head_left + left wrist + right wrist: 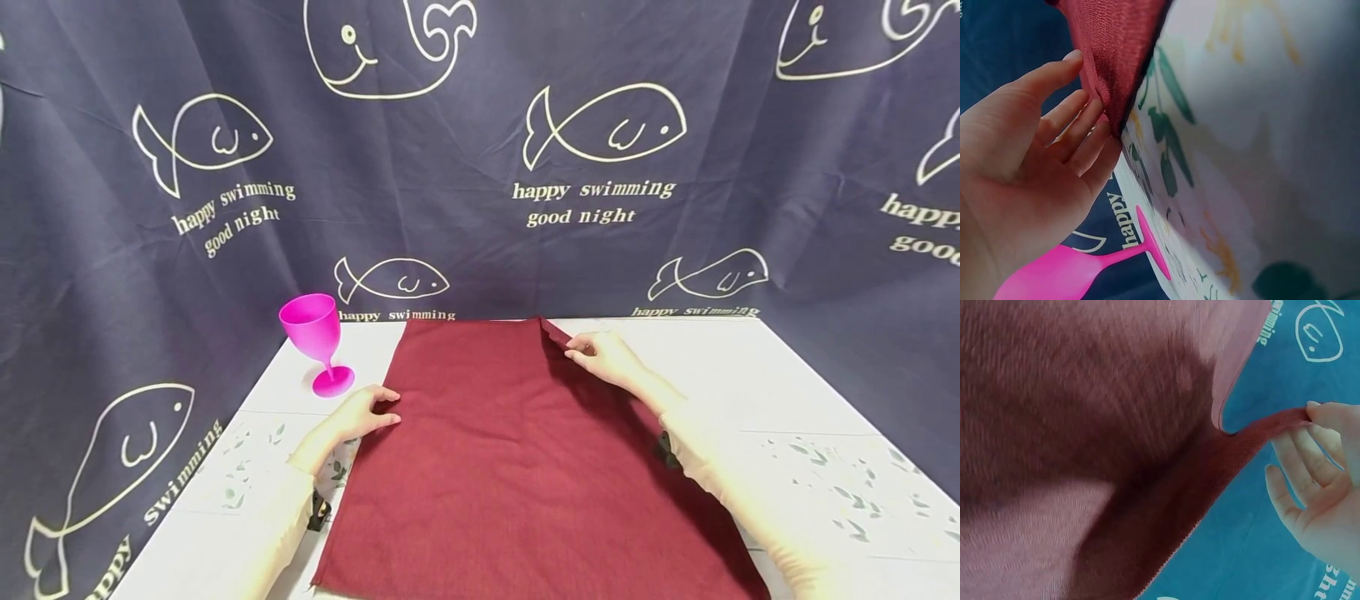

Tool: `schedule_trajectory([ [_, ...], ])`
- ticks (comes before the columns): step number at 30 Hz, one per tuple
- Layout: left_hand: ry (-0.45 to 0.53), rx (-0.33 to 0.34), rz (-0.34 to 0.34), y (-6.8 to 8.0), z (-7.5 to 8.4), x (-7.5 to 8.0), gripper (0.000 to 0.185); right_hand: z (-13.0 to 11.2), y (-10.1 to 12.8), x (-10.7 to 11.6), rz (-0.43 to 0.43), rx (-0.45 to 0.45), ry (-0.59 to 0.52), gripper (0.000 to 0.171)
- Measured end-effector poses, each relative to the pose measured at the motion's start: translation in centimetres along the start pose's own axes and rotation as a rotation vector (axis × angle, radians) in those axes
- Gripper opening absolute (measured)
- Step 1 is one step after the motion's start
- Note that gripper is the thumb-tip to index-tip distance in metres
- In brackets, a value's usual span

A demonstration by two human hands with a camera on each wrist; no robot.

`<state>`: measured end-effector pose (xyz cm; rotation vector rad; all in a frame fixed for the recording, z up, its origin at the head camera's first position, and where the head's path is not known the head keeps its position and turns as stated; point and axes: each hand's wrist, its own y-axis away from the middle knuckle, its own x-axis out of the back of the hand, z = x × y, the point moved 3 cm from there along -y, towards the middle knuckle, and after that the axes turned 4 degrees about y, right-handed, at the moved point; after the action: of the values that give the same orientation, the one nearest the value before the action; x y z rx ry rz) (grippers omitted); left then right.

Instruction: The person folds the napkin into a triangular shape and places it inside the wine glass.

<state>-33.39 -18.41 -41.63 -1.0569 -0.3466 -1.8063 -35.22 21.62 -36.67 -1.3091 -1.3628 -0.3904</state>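
Observation:
A dark red cloth (495, 467) lies spread over the middle of the table. My right hand (607, 358) pinches its far right corner between thumb and fingers and lifts that side, so the right edge hangs in a slope; the right wrist view shows the raised corner of the cloth (1260, 428) at the thumb tip. At the cloth's left edge is my left hand (363, 412), its thumb and fingers apart and loosely extended. In the left wrist view, the fingertips of the left hand (1047, 137) are right at the cloth's edge (1113, 56).
A bright pink goblet (311, 329) stands upright on the white table (675, 342), just beyond my left hand. Leaf prints mark the tabletop. Dark blue curtains (465, 208) with fish drawings and lettering enclose the back and both sides.

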Motion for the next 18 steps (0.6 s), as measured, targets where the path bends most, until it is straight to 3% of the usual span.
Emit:
schedule_trajectory([
  [9, -0.025, -0.020, 0.005, -0.1, 0.1, -0.2, 0.028, -1.8, 0.2, -0.5, 0.017, 0.056, 0.002, 0.012],
  [18, -0.012, -0.011, 0.008, 0.0, -0.1, -0.3, 0.028, -3.6, 0.8, -1.0, -0.035, 0.092, -0.008, 0.010],
])
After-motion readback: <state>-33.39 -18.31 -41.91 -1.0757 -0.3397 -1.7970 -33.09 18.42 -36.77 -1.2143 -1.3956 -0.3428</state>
